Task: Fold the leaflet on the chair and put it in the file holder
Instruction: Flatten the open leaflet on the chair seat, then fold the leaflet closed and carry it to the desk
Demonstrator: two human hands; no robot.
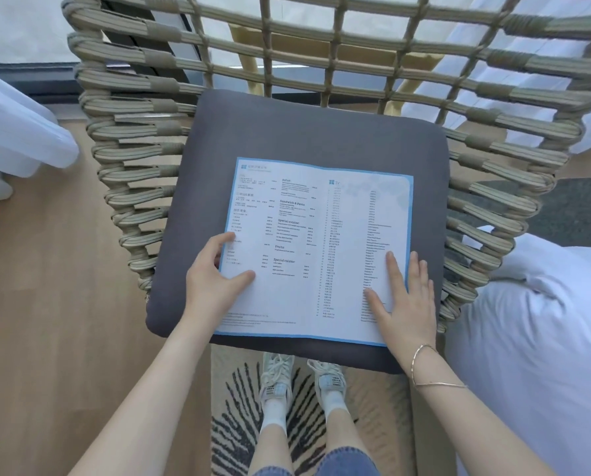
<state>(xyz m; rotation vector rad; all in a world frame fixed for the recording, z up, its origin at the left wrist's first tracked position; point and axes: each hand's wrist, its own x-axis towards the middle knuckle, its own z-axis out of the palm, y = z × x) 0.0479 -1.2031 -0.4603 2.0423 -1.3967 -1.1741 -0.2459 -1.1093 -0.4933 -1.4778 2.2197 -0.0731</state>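
A white leaflet (308,249) with a blue border and printed menu text lies unfolded and flat on the dark grey seat cushion (287,132) of a woven rope chair (132,173). My left hand (215,276) grips the leaflet's left edge, thumb on top and fingers curled at the edge. My right hand (405,297) rests flat on the leaflet's lower right part, fingers spread. The file holder is not in view.
White bedding (541,338) bulges close on the right. White curtain fabric (16,132) hangs at the left over wooden floor. A striped rug (239,417) lies under my feet in front of the chair.
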